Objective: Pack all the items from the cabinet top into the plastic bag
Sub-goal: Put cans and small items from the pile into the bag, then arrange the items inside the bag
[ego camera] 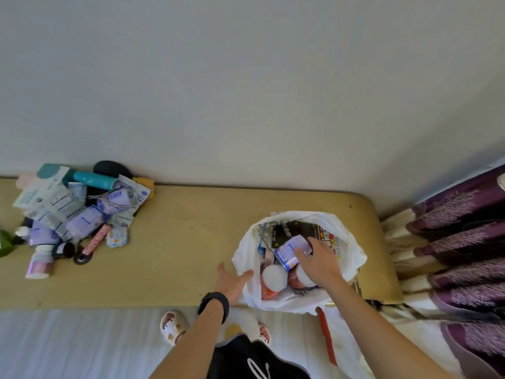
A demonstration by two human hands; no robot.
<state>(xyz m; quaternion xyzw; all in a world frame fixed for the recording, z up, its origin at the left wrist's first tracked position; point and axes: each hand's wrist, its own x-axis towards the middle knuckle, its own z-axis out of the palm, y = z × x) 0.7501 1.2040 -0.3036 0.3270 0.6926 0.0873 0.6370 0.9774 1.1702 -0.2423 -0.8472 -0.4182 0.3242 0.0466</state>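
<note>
A white plastic bag [347, 242] stands open on the tan cabinet top [185, 242] at the right. Inside it lie a black printed packet [292, 231], two white-capped bottles [274, 277] and other packs. My right hand [319, 266] reaches into the bag and grips a blue-and-white pack [289, 251]. My left hand [232, 283], with a black band on its wrist, holds the bag's left edge with fingers spread. At the far left of the cabinet top lies a pile of items [73, 209]: purple and white packets, a teal tube, small bottles and a patterned strap.
A pale wall runs behind the cabinet. Purple patterned curtains [459, 242] hang at the right. Below the cabinet edge are a white floor, my feet in white sandals [172, 326] and a red strip [326, 335].
</note>
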